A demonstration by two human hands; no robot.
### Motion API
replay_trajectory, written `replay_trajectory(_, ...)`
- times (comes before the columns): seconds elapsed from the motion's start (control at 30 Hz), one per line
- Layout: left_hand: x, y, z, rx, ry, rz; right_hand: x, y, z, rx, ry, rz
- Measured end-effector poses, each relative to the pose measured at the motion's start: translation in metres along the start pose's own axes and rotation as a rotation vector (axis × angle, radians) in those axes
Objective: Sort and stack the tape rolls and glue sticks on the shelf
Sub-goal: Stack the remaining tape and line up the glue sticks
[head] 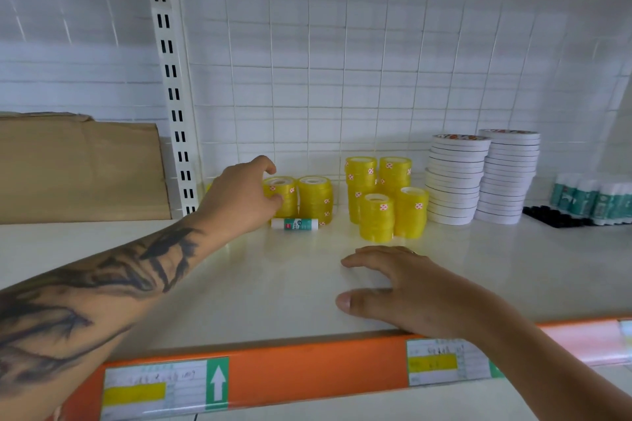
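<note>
Spanning the frame: white shelf (pixel 273 284), orange front rail with price labels (pixel 164 386). Brown cardboard sheet (pixel 78 167) leans far left. Two white tape stacks (pixel 482 178) stand far right; upright glue sticks (pixel 595 198) beyond them at right edge. Yellow tape stacks (pixel 386 195) centre, far side; two more yellow stacks (pixel 307 198) left of them. Left hand (pixel 242 195) curls round the leftmost yellow stack. Right hand (pixel 407 287) rests flat, fingers released, near edge. One loose glue stick (pixel 294 224) lies sideways just before the left pair.

White arrow on shelf-edge label (pixel 217 383)
</note>
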State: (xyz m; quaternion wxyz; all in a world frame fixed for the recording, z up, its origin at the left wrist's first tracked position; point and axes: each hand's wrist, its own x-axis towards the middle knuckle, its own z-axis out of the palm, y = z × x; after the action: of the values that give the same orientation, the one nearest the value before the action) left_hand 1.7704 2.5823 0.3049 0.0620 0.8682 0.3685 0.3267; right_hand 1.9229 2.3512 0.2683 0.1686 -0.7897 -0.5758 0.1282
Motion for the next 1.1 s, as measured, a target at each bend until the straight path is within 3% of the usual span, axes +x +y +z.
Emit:
replay_trajectory(0.07, -0.012, -0.002, 0.002, 0.017, -0.008, 0.128, 0.0, 0.001, 0.0, 0.0, 0.0, -0.003)
replay_trajectory(0.2, -0.02, -0.007, 0.023, 0.15, -0.222, 0.285, 0.0, -0.002, 0.0, -0.013, 0.0, 0.006)
replay_trajectory(0.43, -0.014, -0.002, 0.048, 0.208, -0.223, 0.247, 0.003, 0.0, 0.002, 0.011, 0.009, 0.012)
replay_trajectory(0.73, -0.018, -0.006, 0.028, 0.199, -0.334, 0.208, 0.001, -0.013, 0.001, -0.026, -0.014, 0.036)
replay_trajectory(0.93, -0.039, 0.019, -0.011, -0.069, -0.451, 0.146, -0.006, -0.013, 0.001, -0.013, 0.061, -0.006)
replay_trajectory(1.1, -0.053, 0.084, -0.02, -0.559, -0.484, -0.076, -0.017, 0.012, -0.021, 0.349, 0.491, -0.166)
